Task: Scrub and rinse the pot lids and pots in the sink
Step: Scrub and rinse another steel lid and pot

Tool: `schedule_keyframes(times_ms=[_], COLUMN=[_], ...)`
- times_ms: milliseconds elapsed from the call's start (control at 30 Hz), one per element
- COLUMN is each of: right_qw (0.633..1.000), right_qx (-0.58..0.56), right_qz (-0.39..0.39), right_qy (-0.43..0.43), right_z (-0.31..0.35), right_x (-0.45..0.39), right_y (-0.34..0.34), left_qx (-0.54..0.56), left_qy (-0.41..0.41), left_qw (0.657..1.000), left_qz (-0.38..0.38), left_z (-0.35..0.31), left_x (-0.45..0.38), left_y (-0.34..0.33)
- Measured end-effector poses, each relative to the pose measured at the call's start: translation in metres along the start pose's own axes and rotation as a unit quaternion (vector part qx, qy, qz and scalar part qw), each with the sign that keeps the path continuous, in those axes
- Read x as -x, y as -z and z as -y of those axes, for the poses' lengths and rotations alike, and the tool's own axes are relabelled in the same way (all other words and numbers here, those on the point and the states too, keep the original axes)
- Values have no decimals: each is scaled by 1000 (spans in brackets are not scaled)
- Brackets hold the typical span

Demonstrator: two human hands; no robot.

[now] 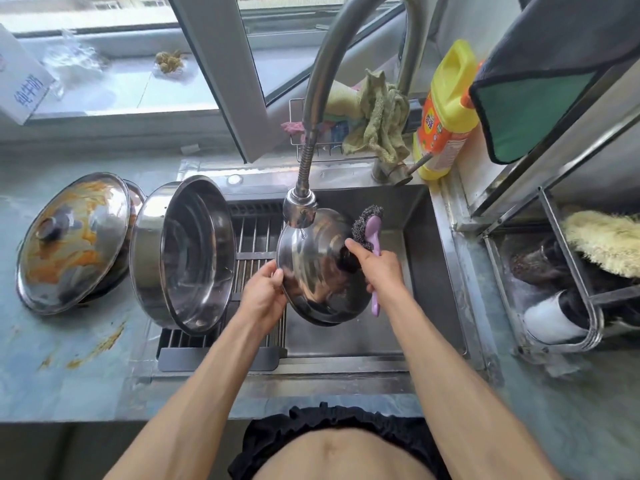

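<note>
gripping the lid (320,271) rim, the left hand (265,292) tilts it while the right hand (379,266) clasps the scrubber (370,230)

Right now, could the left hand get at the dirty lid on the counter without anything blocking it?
Probably yes, once freed: the left hand grips the lid under the faucet. The dirty lid lies uncovered on the counter, but the big pot stands tilted between them, so the hand would pass over or around it.

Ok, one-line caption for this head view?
Left hand holds a steel lid under the faucet; right hand scrubs with a purple-handled scourer.
</note>
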State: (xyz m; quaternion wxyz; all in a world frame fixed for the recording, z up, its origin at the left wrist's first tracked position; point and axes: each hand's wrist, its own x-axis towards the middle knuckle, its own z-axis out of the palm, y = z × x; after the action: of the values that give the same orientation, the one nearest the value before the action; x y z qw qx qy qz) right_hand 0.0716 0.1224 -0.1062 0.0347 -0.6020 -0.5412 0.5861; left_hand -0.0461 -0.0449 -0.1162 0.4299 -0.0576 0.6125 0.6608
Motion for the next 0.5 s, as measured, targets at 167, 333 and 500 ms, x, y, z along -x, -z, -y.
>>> schedule_keyframes(times_ms=[167,333,500], right_qw=[999,998,999], right_qx=[30,17,-30], right_qz=[12,45,12], right_qy=[-27,-42,-9], right_z=[0,-3,-4], right_x=[-2,-4,-1], right_y=[-1,-11,-13], left_qx=[83,101,-3], left_qy=[18,25,47], left_qw=[996,994,995], left_qz=[6,40,83], left_z=[18,22,18], left_x=[14,22,28], left_y=[17,23,27])
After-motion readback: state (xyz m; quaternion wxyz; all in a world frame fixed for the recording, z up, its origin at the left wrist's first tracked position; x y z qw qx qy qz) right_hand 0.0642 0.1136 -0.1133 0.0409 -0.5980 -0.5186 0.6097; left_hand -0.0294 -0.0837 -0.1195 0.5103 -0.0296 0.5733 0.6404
